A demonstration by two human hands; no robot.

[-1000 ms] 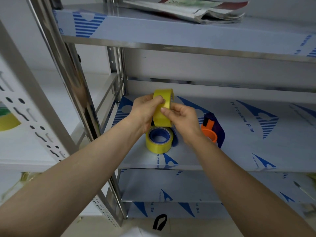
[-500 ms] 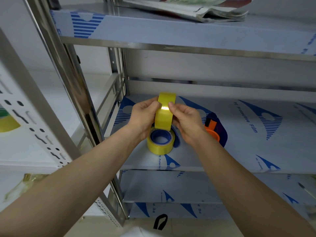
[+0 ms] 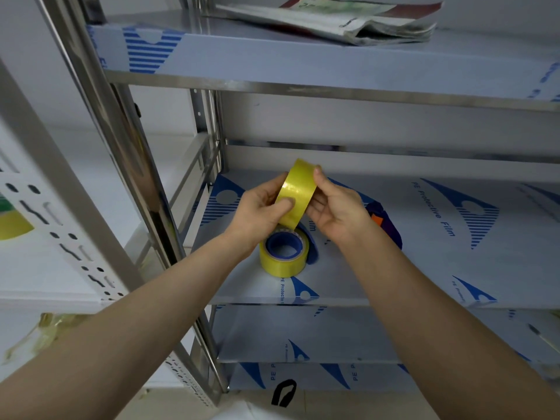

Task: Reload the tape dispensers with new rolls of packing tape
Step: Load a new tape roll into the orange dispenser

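Gleaming steel shelf (image 3: 348, 286) under blue-printed film; both hands' fingers (image 3: 286, 204) pinch an upright yellow tape roll (image 3: 298, 192) above another roll (image 3: 283, 253) lying flat

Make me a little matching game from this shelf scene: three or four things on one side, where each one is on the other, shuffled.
Things:
1. held tape roll
2. second tape roll
3. tape dispenser
4. stack of papers

Places:
A. lying flat on the middle shelf
B. on the top shelf
C. between left hand and right hand
D. partly hidden behind the right hand

Pairs: 1-C, 2-A, 3-D, 4-B
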